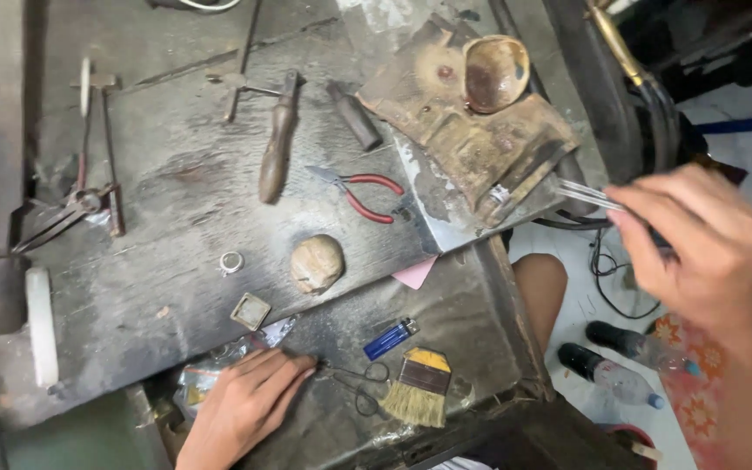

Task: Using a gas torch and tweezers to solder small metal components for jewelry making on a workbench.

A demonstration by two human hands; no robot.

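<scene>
**Tweezers held at the scorched block**

Firmly, a pair of thin metal tweezers (pixel 589 196) is gripped in the right hand (pixel 707 252), whose fingers are closed around the near end of the tool. The tips are pointed at the right edge of a charred, rust-brown block (pixel 472 130), where a small pale metal piece (pixel 500 193) is seen; whether the tips touch it cannot be told. A shallow brown bowl (pixel 494 71) is set on top of the block.

The left hand (pixel 241 405) is laid flat, fingers stretched and nothing grasped, well below and left of the block, with its fingertips on a crumpled clear plastic bag (pixel 219 361). Just right of those fingertips, small black scissors (pixel 363 387) are found, then a wide flat brush (pixel 419 383) with pale bristles and a blue lighter (pixel 391 339).

Left of the block, on the dark worn workbench (pixel 158 218), red-handled pliers (pixel 363 191), a short dark cylinder (pixel 356 116) and a wooden-handled tool (pixel 278 139) are laid. Further below and left of the block, a rounded tan lump (pixel 316 263), a small silver ring (pixel 231 261) and a small square metal frame (pixel 251 311) are seen. A pink scrap (pixel 415 272) is tucked under the bench edge below the block. Down to the right of the block, on the pale floor, two plastic bottles (pixel 624 357) are lying.
</scene>
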